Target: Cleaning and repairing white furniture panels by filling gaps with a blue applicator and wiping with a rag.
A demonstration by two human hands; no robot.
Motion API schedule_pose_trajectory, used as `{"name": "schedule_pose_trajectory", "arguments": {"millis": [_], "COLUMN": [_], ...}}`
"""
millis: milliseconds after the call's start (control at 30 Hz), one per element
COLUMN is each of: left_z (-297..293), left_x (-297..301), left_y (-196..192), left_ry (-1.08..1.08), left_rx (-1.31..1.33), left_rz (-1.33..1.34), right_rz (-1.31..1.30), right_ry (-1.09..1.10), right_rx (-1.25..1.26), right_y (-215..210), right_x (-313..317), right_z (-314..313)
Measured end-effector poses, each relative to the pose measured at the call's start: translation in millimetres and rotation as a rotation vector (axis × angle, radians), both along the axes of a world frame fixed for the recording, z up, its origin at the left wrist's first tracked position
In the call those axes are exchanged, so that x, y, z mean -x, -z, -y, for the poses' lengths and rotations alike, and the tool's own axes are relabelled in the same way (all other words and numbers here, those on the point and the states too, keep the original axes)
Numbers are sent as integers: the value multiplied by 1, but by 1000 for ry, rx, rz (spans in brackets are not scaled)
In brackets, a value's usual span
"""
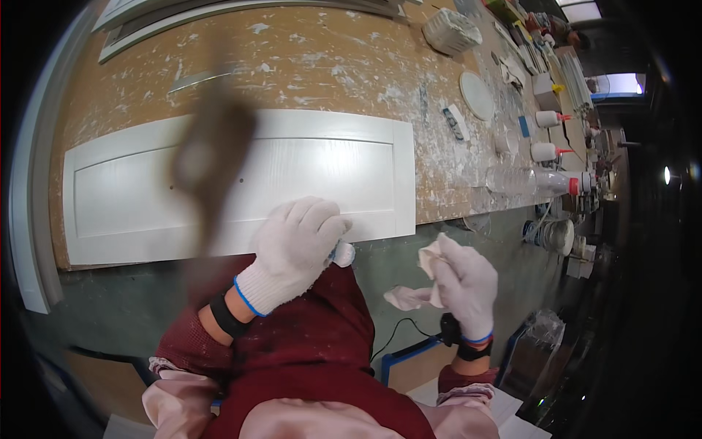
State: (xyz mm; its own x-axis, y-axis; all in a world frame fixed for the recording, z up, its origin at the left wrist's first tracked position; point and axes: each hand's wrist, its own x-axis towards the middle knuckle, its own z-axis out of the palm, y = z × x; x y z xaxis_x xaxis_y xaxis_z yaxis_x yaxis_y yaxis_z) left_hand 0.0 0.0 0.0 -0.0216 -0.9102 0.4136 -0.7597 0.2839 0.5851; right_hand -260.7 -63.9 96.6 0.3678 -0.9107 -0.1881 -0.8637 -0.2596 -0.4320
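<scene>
A white cabinet door [322, 168] with a recessed middle and two small dark holes lies along the bench's near edge. My left hand [296, 249], in a white knit glove with a blue cuff edge, is at the door's near edge with its fingers curled. From under it sticks a small white rounded thing with a blue part [343, 254]; the rest is hidden by the glove. My right hand [466, 289], gloved too, is off the bench to the right and pinches a crumpled off-white cloth [409, 297], which hangs out to the left.
A blurred brown object [212, 154] hangs close before the camera over the door's left part. On the paint-smeared bench [307, 66] are a metal strip [199, 80], a white tub [451, 31], a round lid [477, 95], a plastic bottle [523, 180] and white glue bottles [545, 151].
</scene>
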Motion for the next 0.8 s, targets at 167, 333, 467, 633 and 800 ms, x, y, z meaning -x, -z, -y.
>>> {"name": "schedule_pose_trajectory", "arguments": {"millis": [167,333,467,633,800], "left_z": [12,14,13,13,13], "left_x": [15,12,13,11,10], "left_y": [5,5,5,4,5], "left_ry": [2,25,4,2,7], "left_rx": [47,57,93,63,53], "left_rz": [62,49,55,49,70], "right_rz": [-162,-66,-16,-28,-2], "right_ry": [-169,-117,-44,38,124], "right_rx": [210,240,301,244,211], "right_y": [37,45,54,58,61], "right_x": [-26,-47,-52,-62,-67], "right_z": [6,17,20,25,22]}}
